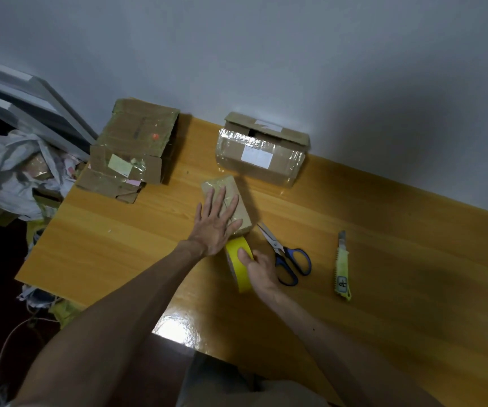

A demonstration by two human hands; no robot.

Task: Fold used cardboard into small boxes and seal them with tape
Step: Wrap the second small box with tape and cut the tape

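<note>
A small box [218,183] is pinned by the flat, spread left hand [216,223]; the yellow tape roll [235,253], gripped by the right hand [259,268], is best drawn taut.

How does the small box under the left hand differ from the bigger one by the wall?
The small box is low and flat; the bigger box stands taller and wider. The small box looks sealed; the bigger box shows a dark gap on top. The left hand presses on the small box; the bigger box sits untouched. Both are taped cardboard.
</note>
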